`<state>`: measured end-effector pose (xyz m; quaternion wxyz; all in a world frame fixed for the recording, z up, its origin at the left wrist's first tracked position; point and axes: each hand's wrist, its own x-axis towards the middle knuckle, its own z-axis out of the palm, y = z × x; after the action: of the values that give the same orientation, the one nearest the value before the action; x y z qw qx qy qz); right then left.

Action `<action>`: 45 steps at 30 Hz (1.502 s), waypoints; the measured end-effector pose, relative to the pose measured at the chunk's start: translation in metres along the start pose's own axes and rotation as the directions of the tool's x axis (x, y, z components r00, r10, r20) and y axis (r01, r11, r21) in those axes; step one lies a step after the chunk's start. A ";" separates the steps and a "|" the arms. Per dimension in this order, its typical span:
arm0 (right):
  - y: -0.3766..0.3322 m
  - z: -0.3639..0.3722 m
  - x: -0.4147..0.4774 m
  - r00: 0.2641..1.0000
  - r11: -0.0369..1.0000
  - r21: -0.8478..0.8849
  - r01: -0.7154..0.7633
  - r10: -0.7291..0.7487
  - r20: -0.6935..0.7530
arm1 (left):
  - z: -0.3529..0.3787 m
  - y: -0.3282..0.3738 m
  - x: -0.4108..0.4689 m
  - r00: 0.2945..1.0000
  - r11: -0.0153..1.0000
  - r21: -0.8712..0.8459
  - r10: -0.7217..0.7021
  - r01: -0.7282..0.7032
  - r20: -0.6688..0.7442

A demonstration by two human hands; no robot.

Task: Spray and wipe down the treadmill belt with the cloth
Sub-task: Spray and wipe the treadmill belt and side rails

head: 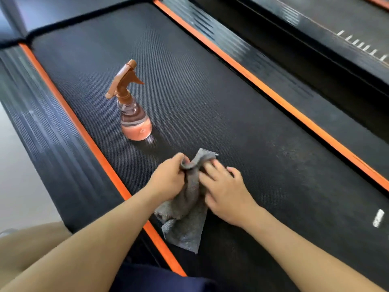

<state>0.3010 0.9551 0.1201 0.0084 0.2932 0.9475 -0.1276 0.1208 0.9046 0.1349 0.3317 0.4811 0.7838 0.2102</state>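
One cloth (185, 225) on the belt (210, 91), our left hand (168, 180) clenched round its bunched fold, our right hand (227, 191) flat, pressing it down

Single head-worn view, wide-angle, looking forward and steeply down.

The camera sits close above the near end of the treadmill belt (210, 91). Both forearms enter from the bottom edge, and the left hand (168, 180) and right hand (227, 194) meet at the cloth (185, 228), low of centre. The frame is rolled: the belt and its orange strips (273, 95) run diagonally, upper left to lower right. The spray bottle (134, 114) stands beyond the hands. Another dark deck (315, 22) clips the upper right; pale floor (12, 165) lies at far left. The margins are soft with blur.
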 end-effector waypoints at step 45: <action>-0.016 0.059 0.030 0.968 0.975 -0.011 -0.223 0.223 0.113 | -0.012 -0.024 -0.019 0.955 0.816 0.552 0.000 -0.171 0.295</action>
<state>0.2640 0.9443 0.0640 0.0762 0.3901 0.9064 -0.1431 0.1038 0.8769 0.1338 0.2704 0.6181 0.7325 -0.0906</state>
